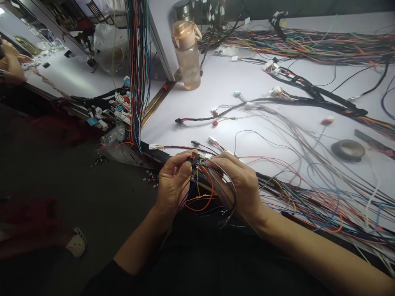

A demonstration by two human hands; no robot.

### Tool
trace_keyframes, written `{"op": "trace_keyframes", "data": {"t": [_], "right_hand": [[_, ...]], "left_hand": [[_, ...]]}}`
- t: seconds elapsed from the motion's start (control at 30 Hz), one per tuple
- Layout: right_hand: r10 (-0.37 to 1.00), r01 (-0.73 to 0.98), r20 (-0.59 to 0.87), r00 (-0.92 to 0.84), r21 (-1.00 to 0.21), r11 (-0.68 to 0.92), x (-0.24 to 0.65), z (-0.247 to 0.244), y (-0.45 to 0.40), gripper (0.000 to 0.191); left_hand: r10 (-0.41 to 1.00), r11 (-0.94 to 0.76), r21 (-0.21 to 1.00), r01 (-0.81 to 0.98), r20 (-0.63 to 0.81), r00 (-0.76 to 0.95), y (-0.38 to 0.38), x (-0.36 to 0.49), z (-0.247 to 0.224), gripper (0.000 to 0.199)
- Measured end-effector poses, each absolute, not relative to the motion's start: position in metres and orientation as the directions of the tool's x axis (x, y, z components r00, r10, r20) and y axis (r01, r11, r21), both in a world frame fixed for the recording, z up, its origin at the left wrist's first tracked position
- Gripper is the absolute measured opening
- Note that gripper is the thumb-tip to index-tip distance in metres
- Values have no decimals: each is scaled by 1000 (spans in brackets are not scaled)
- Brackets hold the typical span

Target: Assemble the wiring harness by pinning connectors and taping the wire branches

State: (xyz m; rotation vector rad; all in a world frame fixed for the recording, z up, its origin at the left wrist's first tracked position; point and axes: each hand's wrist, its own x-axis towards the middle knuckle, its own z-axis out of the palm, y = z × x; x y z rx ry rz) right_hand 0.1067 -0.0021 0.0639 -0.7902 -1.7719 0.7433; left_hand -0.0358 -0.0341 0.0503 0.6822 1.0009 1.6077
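Between thumb and fingers, my left hand point(174, 176) grips a black connector point(194, 158) with a red part on it. Several thin wires point(211, 181), orange, blue, yellow and grey, run from the connector and loop down below the table edge. My right hand point(239, 176) is closed, its fingertips pinching at the wires close to the connector's right side. Its fingers partly hide exactly which wire it holds. Just beyond my hands lie a white connector point(212, 140) and a small black connector point(195, 143) on wire ends.
A bundled wire harness point(262, 100) stretches across the white table point(166, 111). Behind it stands a bottle point(189, 61). A roll of black tape point(348, 150) lies at right. Hanging wires point(138, 74) drop at the left. Another person's hand point(10, 51) shows at far left.
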Motion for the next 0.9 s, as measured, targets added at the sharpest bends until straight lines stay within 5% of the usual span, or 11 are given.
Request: {"op": "trace_keyframes", "data": {"t": [0.2,0.9], "right_hand": [[862,148,464,-203,-856,496,108,53,-14,10],[834,193,448,-324,-831,521,123,54,-19,13]], "left_hand": [[954,-42,876,-481,-108,-280,-42,-30,47,20],[945,-38,926,-376,-89,-315,-50,-26,42,16]]}}
